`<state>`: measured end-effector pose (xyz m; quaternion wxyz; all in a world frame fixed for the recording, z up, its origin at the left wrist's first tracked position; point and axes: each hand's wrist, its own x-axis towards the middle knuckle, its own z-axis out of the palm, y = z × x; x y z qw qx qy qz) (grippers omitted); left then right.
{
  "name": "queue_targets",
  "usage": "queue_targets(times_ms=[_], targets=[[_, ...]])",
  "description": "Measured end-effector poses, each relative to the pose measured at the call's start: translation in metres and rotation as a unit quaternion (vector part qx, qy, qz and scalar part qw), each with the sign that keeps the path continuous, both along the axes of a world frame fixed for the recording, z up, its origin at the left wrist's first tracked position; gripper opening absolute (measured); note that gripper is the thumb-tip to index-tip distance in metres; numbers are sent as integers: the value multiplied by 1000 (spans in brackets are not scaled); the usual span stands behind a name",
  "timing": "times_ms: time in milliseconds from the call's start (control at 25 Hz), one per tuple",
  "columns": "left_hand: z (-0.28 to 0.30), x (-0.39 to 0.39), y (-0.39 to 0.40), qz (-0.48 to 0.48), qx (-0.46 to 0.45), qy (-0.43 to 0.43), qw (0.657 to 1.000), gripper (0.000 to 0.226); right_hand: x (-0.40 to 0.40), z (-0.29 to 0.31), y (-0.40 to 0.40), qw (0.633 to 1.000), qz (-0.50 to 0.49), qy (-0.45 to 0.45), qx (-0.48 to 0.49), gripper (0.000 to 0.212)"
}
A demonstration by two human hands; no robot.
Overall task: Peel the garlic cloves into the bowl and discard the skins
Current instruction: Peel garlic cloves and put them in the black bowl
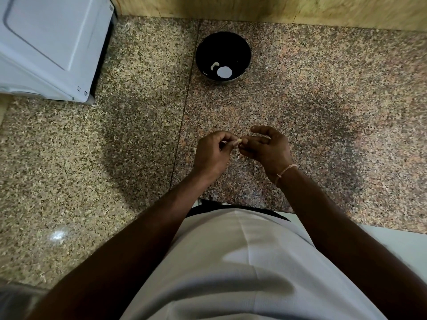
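Garlic clove [239, 141] pinched between left hand [213, 153] and right hand [265, 146] fingertips. Judged light, firm, papery-skinned, slippery; grip ends. Bowl [223, 57] well apart.

Round black bowl [223, 57] sits far centre on speckled granite tabletop [323, 100], peeled garlic clove [215, 64] in it; white appliance [53, 45] far left; both hands near edge.

A single head-worn camera looks steeply down, close above the left hand [213, 151] and right hand [265, 146] meeting mid-frame.
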<state>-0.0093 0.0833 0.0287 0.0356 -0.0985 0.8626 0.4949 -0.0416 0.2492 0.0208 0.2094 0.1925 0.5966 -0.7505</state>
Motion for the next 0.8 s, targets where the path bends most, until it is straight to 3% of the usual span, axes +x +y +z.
queue_targets(times_ms=[120, 280, 440, 560, 680, 800], targets=[[-3, 0, -1, 22, 13, -8, 1000, 7, 1, -3, -1, 995, 38, 41, 86, 17], [-9, 0, -5, 61, 56, -48, 995, 7, 2, -3, -3, 963, 123, 124, 206, 24], [-12, 2, -13, 86, 110, -82, 987, 9, 3, -1, -10, 927, 145, 179, 296, 7], [-10, 4, -17, 98, 128, -82, 983, 10, -1, -1, -15, 878, 165, 241, 378, 23], [-10, 8, -19, 109, 152, -89, 978, 9, -2, 0, -18, 855, 199, 267, 398, 6], [-8, 9, -22, 125, 171, -94, 973, 9, -2, 1, -21, 862, 202, 262, 383, 7]])
